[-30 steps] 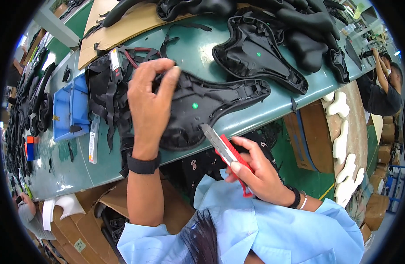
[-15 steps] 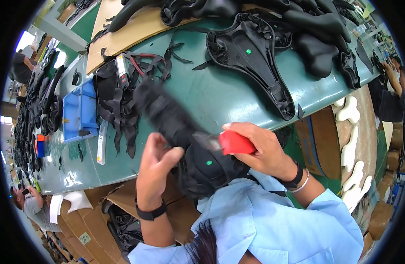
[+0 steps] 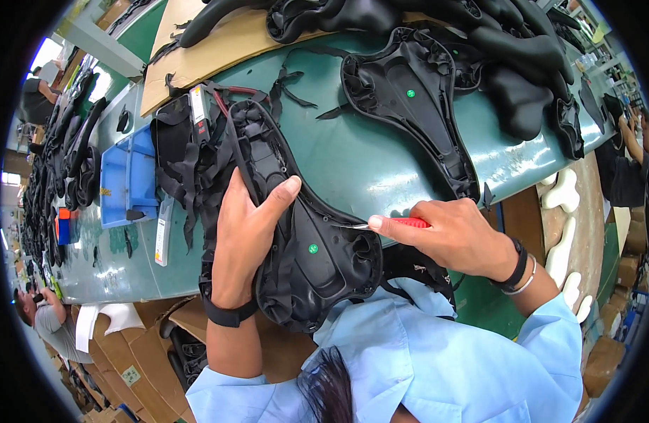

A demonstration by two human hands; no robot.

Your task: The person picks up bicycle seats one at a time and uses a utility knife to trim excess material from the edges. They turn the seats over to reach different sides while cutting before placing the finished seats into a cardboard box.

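Note:
A black bicycle saddle point(image 3: 328, 271) lies underside up in front of me, its nose toward the table and its wide end near my body. It has a green round sticker. My left hand point(image 3: 241, 236) grips the saddle's left side, with the thumb over the inner shell. In my right hand point(image 3: 455, 236) is a red-handled utility knife point(image 3: 408, 221). The thin metal blade points left, its tip at the saddle's right rim. Black trimmed strips point(image 3: 198, 166) lie on the table just past my left hand.
On the green table point(image 3: 317, 151) another upturned saddle point(image 3: 416, 106) lies beyond my hands, with more saddles heaped behind it. A blue bin point(image 3: 127, 180) and a small white box point(image 3: 163, 233) sit left. White foam pieces point(image 3: 563, 190) stand at the right; cardboard boxes point(image 3: 138, 345) are below left.
The saddle, blurred by motion before, is now steady with its underside up. My left hand has closed on its side. The knife has turned and its tip has come to the rim.

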